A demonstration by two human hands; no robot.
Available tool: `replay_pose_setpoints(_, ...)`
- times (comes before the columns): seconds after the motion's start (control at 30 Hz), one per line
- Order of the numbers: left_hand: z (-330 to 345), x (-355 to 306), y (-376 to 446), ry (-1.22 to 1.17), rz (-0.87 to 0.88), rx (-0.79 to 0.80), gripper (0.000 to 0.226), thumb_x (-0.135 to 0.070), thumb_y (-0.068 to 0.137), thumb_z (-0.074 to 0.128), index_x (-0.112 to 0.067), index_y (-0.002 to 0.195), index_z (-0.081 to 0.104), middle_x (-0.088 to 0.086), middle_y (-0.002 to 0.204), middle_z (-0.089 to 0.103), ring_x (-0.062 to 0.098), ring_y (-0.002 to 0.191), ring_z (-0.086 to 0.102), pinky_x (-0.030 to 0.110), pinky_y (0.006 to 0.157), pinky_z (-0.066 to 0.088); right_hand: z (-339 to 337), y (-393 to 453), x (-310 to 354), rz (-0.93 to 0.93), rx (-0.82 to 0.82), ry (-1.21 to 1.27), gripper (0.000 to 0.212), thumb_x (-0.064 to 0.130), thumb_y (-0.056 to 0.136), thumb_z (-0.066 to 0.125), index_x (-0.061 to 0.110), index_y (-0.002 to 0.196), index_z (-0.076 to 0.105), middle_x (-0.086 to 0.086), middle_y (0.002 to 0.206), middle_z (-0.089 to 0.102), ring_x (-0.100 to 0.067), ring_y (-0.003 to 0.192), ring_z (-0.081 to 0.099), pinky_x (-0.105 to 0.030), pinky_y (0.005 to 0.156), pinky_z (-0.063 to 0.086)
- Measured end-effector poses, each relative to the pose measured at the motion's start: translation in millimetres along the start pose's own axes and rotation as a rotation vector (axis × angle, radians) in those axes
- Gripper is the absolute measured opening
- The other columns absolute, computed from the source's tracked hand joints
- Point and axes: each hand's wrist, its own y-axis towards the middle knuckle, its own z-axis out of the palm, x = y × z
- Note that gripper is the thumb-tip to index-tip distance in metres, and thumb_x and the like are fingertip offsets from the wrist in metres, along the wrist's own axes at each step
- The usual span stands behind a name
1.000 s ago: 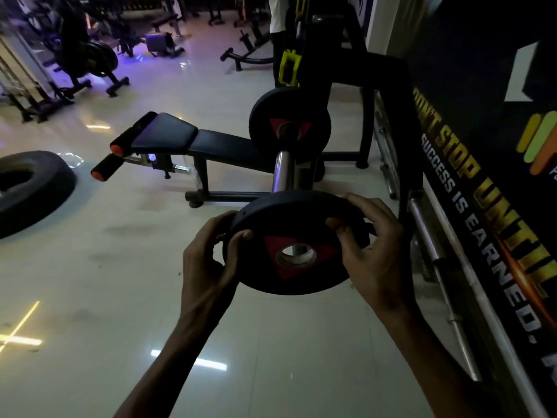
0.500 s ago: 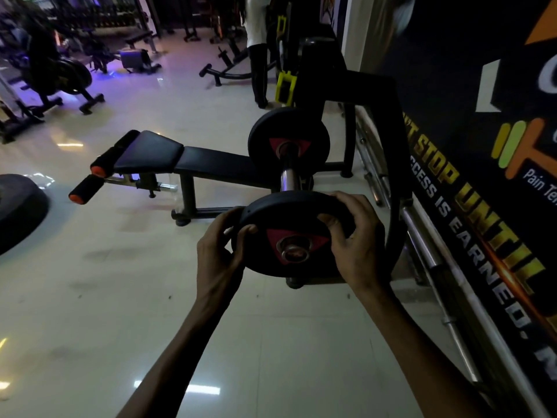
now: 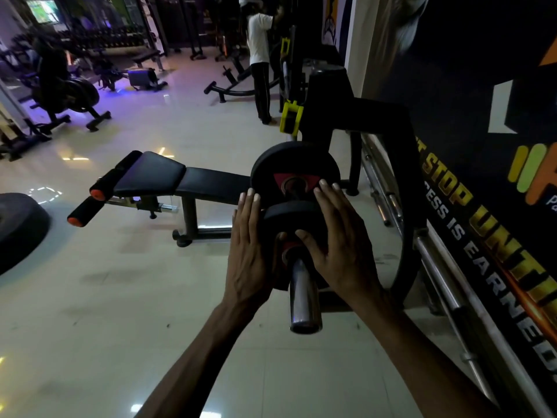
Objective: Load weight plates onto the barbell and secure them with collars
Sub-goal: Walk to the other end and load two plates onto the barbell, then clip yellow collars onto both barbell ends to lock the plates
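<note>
A glossy pale tiled floor (image 3: 126,312) is carrying everything here, reflecting small spots of light. A black padded bench (image 3: 180,184) with orange-tipped foam rollers is standing on it at mid-frame, and part of a large dark tyre (image 3: 18,227) is lying at the left edge. Along the right wall, several bare steel bars (image 3: 446,291) are lying near floor level (their far ends blurring into shadow).

2 plates (image 3: 294,164) on 1 barbell (image 3: 304,303), 2 hands (image 3: 251,251), 1 bench (image 3: 168,176).
</note>
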Motion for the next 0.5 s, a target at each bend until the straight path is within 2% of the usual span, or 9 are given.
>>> replay_pose_setpoints(0.17,23.0,32.7,58.8,0.014,-0.056,0.101,0.075,-0.042,0.106,0.042,-0.005,0.163,0.011,0.005,0.172,0.003,0.023,0.161,0.002,0.057,0.127,0.018,30.0,58.3,-37.8,0.01,0.08,-0.009,0.074,0.044,0.104,0.055,0.01,0.162,0.024,-0.005,0.172,0.018,-0.021,0.161,0.011,-0.048,0.126,0.026)
replay_pose_setpoints(0.27,33.8,51.6,92.4,0.103,-0.061,0.183,0.083,-0.05,0.104,0.04,-0.002,0.163,0.006,0.014,0.172,0.004,0.026,0.161,0.0,0.052,0.13,0.007,46.7,87.8,-60.3,0.006,0.153,-0.02,0.076,0.044,0.104,0.052,0.014,0.164,0.014,-0.001,0.174,0.006,-0.019,0.161,0.0,-0.051,0.128,0.02)
replay_pose_setpoints(0.4,41.1,67.5,122.2,0.194,-0.046,0.243,0.1,-0.028,0.093,0.072,0.002,0.161,0.005,0.019,0.171,0.004,0.031,0.16,0.0,0.052,0.13,0.009,62.4,116.7,-78.6,0.04,0.207,-0.037,0.08,0.046,0.104,0.051,0.017,0.165,0.008,0.001,0.174,-0.001,-0.018,0.161,-0.006,-0.052,0.13,0.011)
replay_pose_setpoints(0.5,42.5,71.1,127.6,0.138,-0.077,0.256,0.101,-0.017,0.087,0.079,0.002,0.16,0.011,0.02,0.169,0.015,0.035,0.158,0.015,0.052,0.127,0.025,64.5,123.8,-83.4,0.034,0.213,-0.007,0.079,0.044,0.103,0.054,0.016,0.164,0.012,0.001,0.174,0.004,-0.016,0.161,-0.002,-0.047,0.131,0.009)
